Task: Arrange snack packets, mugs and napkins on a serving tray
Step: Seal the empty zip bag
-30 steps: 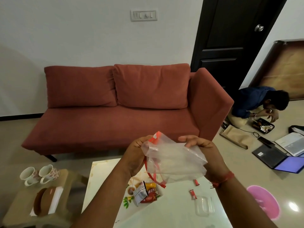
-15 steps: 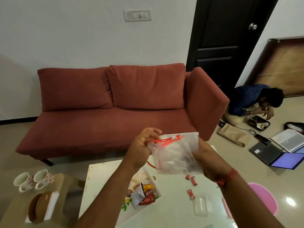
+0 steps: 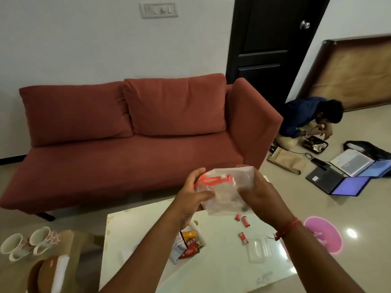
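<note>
Both hands hold a clear plastic zip bag (image 3: 227, 193) with an orange zipper above the white table (image 3: 222, 269). My left hand (image 3: 193, 195) pinches its left edge by the zipper, and my right hand (image 3: 257, 194) grips its right side. Snack packets (image 3: 186, 246) lie on the table, partly behind my left forearm, on what looks like a floral tray that is mostly hidden. Three small red sachets (image 3: 243, 224) and a clear plastic lid (image 3: 257, 249) lie to their right. Two floral mugs (image 3: 29, 244) and white napkins (image 3: 60, 271) sit on a low stool at the left.
A red sofa (image 3: 131, 134) stands just beyond the table. A pink bin (image 3: 325, 234) is on the floor to the right. Farther right a person (image 3: 306, 117) crouches by laptops (image 3: 342, 176) and a food tray on the floor. A dark door is behind.
The bag has been gathered from a spread, slanted sheet into a more bunched shape held lower and closer to the table. Both hands came nearer together; the view shifted slightly down.
</note>
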`<action>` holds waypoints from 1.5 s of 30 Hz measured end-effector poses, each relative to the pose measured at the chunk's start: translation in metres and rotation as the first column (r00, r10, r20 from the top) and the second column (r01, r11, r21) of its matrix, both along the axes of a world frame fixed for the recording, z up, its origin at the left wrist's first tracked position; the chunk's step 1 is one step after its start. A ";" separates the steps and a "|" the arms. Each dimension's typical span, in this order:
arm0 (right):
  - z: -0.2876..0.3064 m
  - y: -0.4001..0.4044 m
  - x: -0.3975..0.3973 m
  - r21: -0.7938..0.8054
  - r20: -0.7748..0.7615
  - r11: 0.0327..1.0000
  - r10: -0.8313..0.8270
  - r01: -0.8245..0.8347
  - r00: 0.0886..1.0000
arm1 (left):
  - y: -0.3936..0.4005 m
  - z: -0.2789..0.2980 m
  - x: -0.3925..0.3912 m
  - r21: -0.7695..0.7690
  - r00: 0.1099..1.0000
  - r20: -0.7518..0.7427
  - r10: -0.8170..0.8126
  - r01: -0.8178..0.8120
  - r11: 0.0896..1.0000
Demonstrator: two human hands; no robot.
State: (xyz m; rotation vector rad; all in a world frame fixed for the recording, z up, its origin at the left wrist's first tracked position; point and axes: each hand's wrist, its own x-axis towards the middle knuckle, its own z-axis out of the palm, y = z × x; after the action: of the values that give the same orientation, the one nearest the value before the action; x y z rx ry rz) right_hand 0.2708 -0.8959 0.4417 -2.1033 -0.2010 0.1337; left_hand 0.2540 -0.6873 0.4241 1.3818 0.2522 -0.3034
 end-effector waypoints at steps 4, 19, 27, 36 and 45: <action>-0.008 -0.013 -0.012 0.195 -0.077 0.971 -0.125 0.138 0.989 | -0.005 -0.001 -0.001 -0.021 0.980 0.138 -0.143 0.147 0.989; -0.082 -0.213 0.039 0.189 -0.251 0.899 -0.346 0.396 0.904 | -0.226 -0.064 0.094 0.255 0.967 -0.015 -0.252 0.248 0.935; -0.181 -0.394 0.089 0.389 -0.674 0.634 -0.298 0.668 0.676 | -0.407 -0.159 0.172 0.300 0.935 -0.191 -0.300 0.347 0.889; -0.400 -0.537 0.116 0.100 -0.715 0.302 -0.641 0.948 0.280 | -0.534 -0.312 0.197 0.472 0.897 -0.274 -0.346 0.439 0.764; -0.573 -0.576 0.164 -0.326 -0.578 0.561 -0.755 0.761 0.308 | -0.518 -0.402 0.177 0.686 0.935 -0.250 -0.252 0.355 0.635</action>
State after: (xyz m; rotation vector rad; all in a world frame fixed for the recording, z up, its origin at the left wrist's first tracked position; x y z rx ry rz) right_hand 0.4349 -1.4718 -0.1317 -1.7703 1.2651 0.3013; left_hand 0.4314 -1.2057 0.0217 2.2180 0.2566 -0.6273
